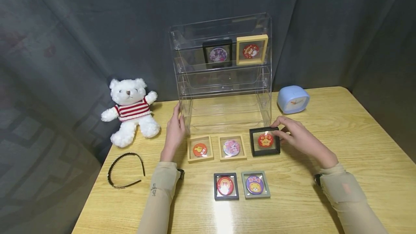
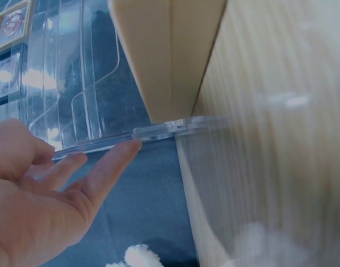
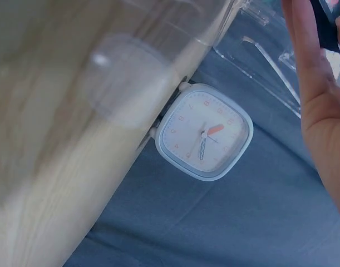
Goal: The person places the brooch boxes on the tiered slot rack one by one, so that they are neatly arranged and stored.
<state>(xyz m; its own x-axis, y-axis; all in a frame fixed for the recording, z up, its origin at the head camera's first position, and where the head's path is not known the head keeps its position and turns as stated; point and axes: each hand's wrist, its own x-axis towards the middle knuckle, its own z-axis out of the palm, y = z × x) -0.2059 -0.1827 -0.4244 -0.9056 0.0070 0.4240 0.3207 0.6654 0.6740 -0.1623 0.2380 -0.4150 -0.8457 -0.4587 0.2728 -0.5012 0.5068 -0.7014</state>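
Observation:
A black square frame (image 1: 264,141) holds a red badge with a yellow star. My right hand (image 1: 297,137) pinches this frame by its upper right corner, tilted up in front of the clear tiered stand (image 1: 224,78). Relaxed fingers of my left hand (image 1: 174,133) rest against the stand's left side, also seen in the left wrist view along its clear edge (image 2: 153,132). A black frame (image 1: 217,54) and a yellow frame (image 1: 252,50) stand on an upper tier. Before the stand lie two light wooden frames, one with a thumbs-up badge (image 1: 199,150), one with a pink badge (image 1: 232,148).
Nearer the front lie a dark frame (image 1: 226,186) and a grey-green frame (image 1: 255,184), each with a badge. A white teddy bear (image 1: 133,109) and a black headband (image 1: 112,170) are at left. A blue clock (image 1: 293,99) stands right of the stand; a dark curtain hangs behind.

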